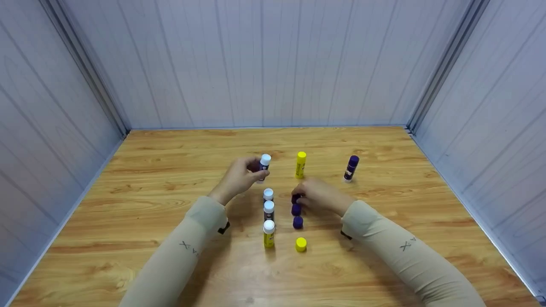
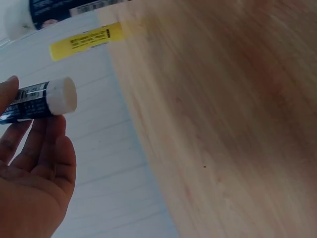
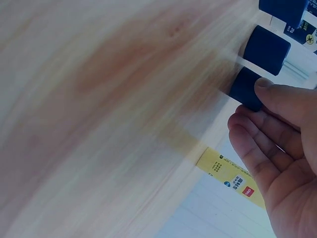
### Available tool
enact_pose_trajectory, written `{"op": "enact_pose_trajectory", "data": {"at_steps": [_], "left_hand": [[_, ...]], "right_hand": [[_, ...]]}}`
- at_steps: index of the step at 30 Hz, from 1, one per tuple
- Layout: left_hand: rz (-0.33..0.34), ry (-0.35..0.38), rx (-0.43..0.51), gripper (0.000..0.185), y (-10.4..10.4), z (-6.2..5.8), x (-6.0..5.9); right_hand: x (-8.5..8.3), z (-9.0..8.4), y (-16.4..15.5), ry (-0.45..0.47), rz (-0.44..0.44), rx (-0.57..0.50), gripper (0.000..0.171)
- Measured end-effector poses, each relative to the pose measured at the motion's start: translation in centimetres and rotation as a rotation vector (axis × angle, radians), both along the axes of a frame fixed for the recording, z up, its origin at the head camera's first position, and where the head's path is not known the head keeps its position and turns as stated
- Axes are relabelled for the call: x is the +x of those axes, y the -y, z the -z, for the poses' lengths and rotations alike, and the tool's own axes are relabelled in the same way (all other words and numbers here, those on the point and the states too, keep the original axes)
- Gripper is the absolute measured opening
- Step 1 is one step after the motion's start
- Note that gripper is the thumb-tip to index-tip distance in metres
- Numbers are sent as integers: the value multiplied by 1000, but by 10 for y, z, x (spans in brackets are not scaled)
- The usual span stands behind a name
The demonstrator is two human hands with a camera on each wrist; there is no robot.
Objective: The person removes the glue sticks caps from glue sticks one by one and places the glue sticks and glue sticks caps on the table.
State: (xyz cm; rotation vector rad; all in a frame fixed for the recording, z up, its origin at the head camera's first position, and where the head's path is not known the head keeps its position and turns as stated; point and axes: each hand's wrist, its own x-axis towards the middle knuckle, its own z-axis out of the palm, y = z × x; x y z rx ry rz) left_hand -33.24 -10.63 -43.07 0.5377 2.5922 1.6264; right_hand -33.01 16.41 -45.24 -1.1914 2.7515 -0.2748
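Observation:
My left hand (image 1: 239, 178) grips a dark blue glue stick (image 1: 265, 165) with its white end up, thumb on one side and fingers behind. In the left wrist view the same glue stick (image 2: 34, 103) lies across the fingers. My right hand (image 1: 322, 194) pinches a dark blue cap (image 3: 245, 88) between thumb and fingertips, at the far end of a row of caps. Nearer in that row stand a second dark cap (image 1: 296, 209), a third dark cap (image 1: 298, 222) and a yellow cap (image 1: 301, 244).
Left of the caps runs a row of white-topped glue sticks: two dark ones (image 1: 268, 211) and a yellow one (image 1: 269, 238) nearest. Farther back stand a yellow glue stick (image 1: 300, 165) and a dark purple one (image 1: 350, 169). Pale panels (image 1: 273, 64) wall the wooden table (image 1: 170, 149).

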Motion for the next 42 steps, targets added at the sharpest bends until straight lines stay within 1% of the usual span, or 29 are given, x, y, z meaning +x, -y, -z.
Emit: {"op": "enact_pose_trajectory", "data": {"at_steps": [2, 4, 7, 10, 13, 17, 21, 23, 26, 33, 42], "left_hand": [[14, 37, 22, 18, 0, 4, -1], [21, 63, 21, 17, -1, 8, -2], [18, 86, -27, 19, -1, 12, -3], [18, 106, -74, 24, -1, 16, -5], [33, 116, -116, 20, -1, 19, -7], [75, 110, -168, 10, 0, 21, -8], [124, 107, -206, 11, 1, 23, -7], [138, 109, -217, 12, 2, 24, -6], [147, 116, -224, 13, 3, 25, -6], [171, 94, -262, 11, 4, 24, -6], [166, 109, -249, 12, 4, 25, -4]], "right_hand": [[0, 0, 0, 10, 7, -2, 11], [1, 1, 1, 29, 26, -6, 11], [1, 0, 1, 53, 49, -12, 12], [2, 0, 1, 58, 56, -13, 13], [2, 1, 1, 57, 52, -17, 14], [3, 1, 0, 61, 54, -24, 15], [3, 1, 0, 71, 69, -21, 17], [3, 1, 0, 79, 74, -21, 17], [2, 1, 1, 82, 75, -25, 17], [2, 0, 1, 23, 41, -11, 18], [2, 0, 2, 51, 58, -20, 18]]}}
